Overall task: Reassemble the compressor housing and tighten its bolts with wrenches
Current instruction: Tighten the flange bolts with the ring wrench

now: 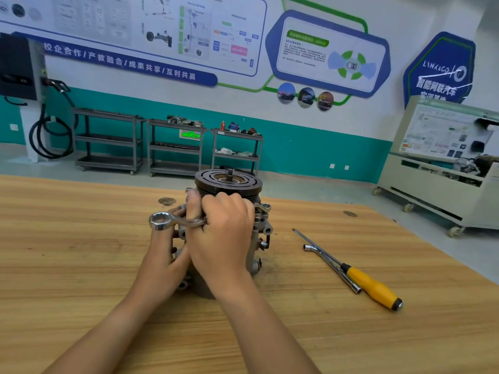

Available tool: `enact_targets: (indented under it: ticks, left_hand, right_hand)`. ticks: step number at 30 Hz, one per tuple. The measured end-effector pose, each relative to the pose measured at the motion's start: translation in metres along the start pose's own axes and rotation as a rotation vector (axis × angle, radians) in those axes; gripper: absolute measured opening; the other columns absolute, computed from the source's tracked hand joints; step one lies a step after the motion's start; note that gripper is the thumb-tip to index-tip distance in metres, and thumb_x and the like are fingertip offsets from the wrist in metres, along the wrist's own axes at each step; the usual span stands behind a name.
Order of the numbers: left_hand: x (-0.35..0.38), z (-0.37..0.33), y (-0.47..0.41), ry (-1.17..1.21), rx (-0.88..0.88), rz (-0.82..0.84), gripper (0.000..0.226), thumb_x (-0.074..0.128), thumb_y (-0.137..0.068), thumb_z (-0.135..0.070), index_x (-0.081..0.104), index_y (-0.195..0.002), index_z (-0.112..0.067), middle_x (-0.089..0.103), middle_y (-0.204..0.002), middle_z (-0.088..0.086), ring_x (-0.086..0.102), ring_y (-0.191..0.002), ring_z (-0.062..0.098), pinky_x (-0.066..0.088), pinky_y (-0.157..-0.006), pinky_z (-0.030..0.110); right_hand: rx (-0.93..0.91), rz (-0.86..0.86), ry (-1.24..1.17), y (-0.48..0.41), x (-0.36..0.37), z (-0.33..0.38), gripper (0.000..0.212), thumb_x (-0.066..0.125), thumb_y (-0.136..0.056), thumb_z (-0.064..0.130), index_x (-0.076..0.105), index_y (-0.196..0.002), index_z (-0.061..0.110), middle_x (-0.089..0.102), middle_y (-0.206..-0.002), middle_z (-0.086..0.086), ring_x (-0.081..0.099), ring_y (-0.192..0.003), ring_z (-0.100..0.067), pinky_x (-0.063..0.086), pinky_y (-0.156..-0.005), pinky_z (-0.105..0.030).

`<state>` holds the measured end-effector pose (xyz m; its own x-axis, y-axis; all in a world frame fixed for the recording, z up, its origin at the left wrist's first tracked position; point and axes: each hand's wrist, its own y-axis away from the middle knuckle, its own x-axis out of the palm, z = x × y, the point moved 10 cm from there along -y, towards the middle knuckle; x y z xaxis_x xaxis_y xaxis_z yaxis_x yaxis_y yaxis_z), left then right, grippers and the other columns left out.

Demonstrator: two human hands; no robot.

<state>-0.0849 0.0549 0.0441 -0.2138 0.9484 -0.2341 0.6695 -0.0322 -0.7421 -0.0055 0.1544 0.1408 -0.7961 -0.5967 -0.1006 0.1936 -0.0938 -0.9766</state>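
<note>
The wooden table point(81, 265) bore the compressor housing point(256, 245) upright at centre; the right hand point(224, 233) had its grip clenched on a ring wrench point(162, 221), free ring toward nine o'clock; the left hand point(164, 255) clasped the housing; it probably called for firm bracing, a squarely seated ring and a steady pull.

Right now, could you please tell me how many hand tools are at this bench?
3: a ring wrench gripped by the right hand at the compressor; an L-shaped socket wrench and a yellow-handled screwdriver lying right of it. Others may be hidden.
</note>
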Motion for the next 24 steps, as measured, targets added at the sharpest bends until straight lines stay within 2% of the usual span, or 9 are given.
enact_targets:
  ticks: [2,4,6,8,11,15,18,20,24]
  left_hand:
    - [-0.002,0.007,0.001,-0.019,-0.042,-0.024,0.056,0.059,-0.089,-0.009,0.037,-0.130,-0.040,0.041,-0.133,-0.005,0.039,-0.122,0.001,0.035,-0.106,0.027]
    - [-0.004,0.013,0.000,-0.060,-0.065,-0.047,0.049,0.057,-0.090,-0.011,0.036,-0.129,-0.031,0.037,-0.135,-0.006,0.032,-0.124,-0.004,0.031,-0.107,0.033]
    - [-0.004,0.016,0.001,-0.056,-0.088,-0.042,0.051,0.056,-0.090,-0.011,0.034,-0.130,-0.034,0.033,-0.133,-0.017,0.029,-0.122,-0.012,0.034,-0.103,0.032]
    - [-0.003,0.017,0.001,-0.050,-0.106,-0.022,0.051,0.054,-0.090,-0.016,0.033,-0.130,-0.038,0.031,-0.130,-0.025,0.030,-0.120,-0.018,0.036,-0.098,0.026]
    - [-0.004,0.017,0.001,-0.042,-0.114,-0.019,0.051,0.054,-0.090,-0.018,0.032,-0.128,-0.042,0.032,-0.128,-0.030,0.029,-0.121,-0.020,0.038,-0.087,0.011]
    - [-0.004,0.016,0.001,-0.029,-0.121,-0.024,0.051,0.055,-0.090,-0.017,0.032,-0.127,-0.042,0.031,-0.126,-0.035,0.029,-0.119,-0.021,0.039,-0.078,0.001]
    - [-0.003,0.018,0.001,-0.021,-0.127,-0.023,0.050,0.055,-0.090,-0.016,0.034,-0.130,-0.038,0.034,-0.127,-0.028,0.032,-0.121,-0.014,0.039,-0.095,0.018]
    - [-0.003,0.018,0.001,-0.017,-0.134,-0.013,0.050,0.055,-0.090,-0.016,0.034,-0.130,-0.037,0.032,-0.125,-0.037,0.033,-0.123,-0.006,0.039,-0.101,0.032]
    - [-0.002,0.015,0.000,-0.026,-0.115,-0.006,0.051,0.056,-0.089,-0.014,0.033,-0.128,-0.038,0.025,-0.123,-0.047,0.034,-0.122,-0.004,0.040,-0.103,0.041]
  right_hand:
    - [0.011,-0.033,-0.127,-0.009,-0.014,-0.001,0.044,0.047,-0.091,0.022,0.047,-0.050,0.006,0.041,-0.048,-0.003,0.036,-0.052,-0.019,0.033,-0.058,-0.034]
    - [0.123,-0.104,-0.385,-0.023,-0.033,-0.009,0.042,0.043,-0.091,0.025,0.044,-0.051,0.011,0.037,-0.048,0.004,0.034,-0.048,-0.015,0.033,-0.050,-0.032]
    - [0.259,-0.180,-0.759,-0.041,-0.050,-0.014,0.036,0.042,-0.088,0.031,0.039,-0.054,0.020,0.035,-0.046,0.014,0.031,-0.041,-0.008,0.029,-0.043,-0.023]
    - [0.316,-0.274,-1.072,-0.061,-0.066,-0.019,0.039,0.044,-0.090,0.032,0.038,-0.053,0.020,0.033,-0.040,0.014,0.028,-0.034,-0.003,0.026,-0.040,-0.016]
    - [0.444,-0.348,-1.342,-0.092,-0.076,-0.046,0.044,0.033,-0.097,0.034,0.036,-0.056,0.018,0.028,-0.036,0.012,0.021,-0.030,-0.005,0.022,-0.039,-0.013]
    - [0.867,-0.334,-1.428,-0.099,-0.050,-0.122,0.048,0.027,-0.101,0.041,0.031,-0.060,0.017,0.016,-0.037,0.008,0.011,-0.031,-0.007,0.013,-0.035,-0.013]
    - [1.188,-0.317,-1.399,-0.074,-0.023,-0.175,0.046,0.025,-0.102,0.039,0.029,-0.061,0.018,0.015,-0.036,0.007,0.012,-0.027,-0.007,0.010,-0.031,-0.014]
    - [1.344,-0.304,-1.362,-0.050,-0.009,-0.198,0.045,0.024,-0.102,0.036,0.027,-0.062,0.018,0.015,-0.034,0.007,0.013,-0.025,-0.007,0.010,-0.029,-0.014]
    - [1.537,-0.319,-1.388,-0.011,0.015,-0.218,0.042,0.025,-0.102,0.028,0.026,-0.061,0.019,0.017,-0.033,0.006,0.014,-0.023,-0.009,0.011,-0.029,-0.013]
